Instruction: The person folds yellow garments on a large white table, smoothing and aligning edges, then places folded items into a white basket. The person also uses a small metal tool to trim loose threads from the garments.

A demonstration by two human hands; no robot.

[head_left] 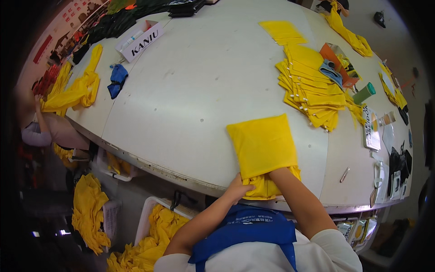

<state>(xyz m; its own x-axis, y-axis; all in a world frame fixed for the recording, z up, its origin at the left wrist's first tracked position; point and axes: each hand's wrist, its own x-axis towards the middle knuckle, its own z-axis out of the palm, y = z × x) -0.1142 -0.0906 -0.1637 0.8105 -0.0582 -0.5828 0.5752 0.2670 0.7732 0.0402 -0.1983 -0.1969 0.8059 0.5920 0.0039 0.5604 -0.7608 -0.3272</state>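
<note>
A yellow fabric pouch [263, 144] lies flat near the front edge of the white table [190, 90], with bunched yellow cloth sticking out of its near opening. My left hand [238, 187] pinches the pouch's near left corner. My right hand is hidden inside the pouch; only its forearm [297, 199] shows, going into the opening.
A fanned stack of folded yellow pouches [312, 90] lies at the right, with an orange box [337, 63] and a green cylinder [364, 93] beside it. Blue cloth [118, 79] and yellow fabric [77, 88] lie at the left, where another person [43, 129] works. Bins of yellow fabric [154, 231] sit below the table.
</note>
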